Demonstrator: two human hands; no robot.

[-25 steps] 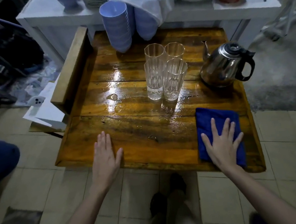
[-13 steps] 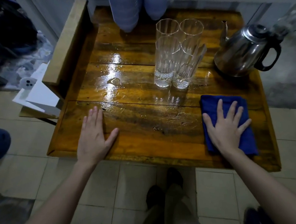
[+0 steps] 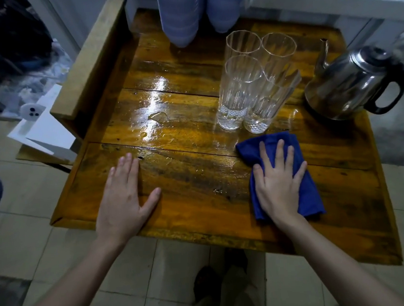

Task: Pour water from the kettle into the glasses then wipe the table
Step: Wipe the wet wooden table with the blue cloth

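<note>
Several tall clear glasses, each with a little water at the bottom, stand grouped on the wet wooden table. To their right stands the steel kettle, black handle facing right. My right hand presses flat, fingers spread, on a blue cloth just in front of the glasses. Flat on the bare wood at the front left lies my left hand, holding nothing. A small puddle and streaks of water shine left of the glasses.
Stacks of blue bowls hang over the table's far edge from a white counter. A raised wooden board borders the left side, with white papers beyond it. My feet are on the tiled floor below.
My right hand has slid the blue cloth left and away from me, up to the base of the glasses. My left hand stays flat. The view has moved closer to the table.
</note>
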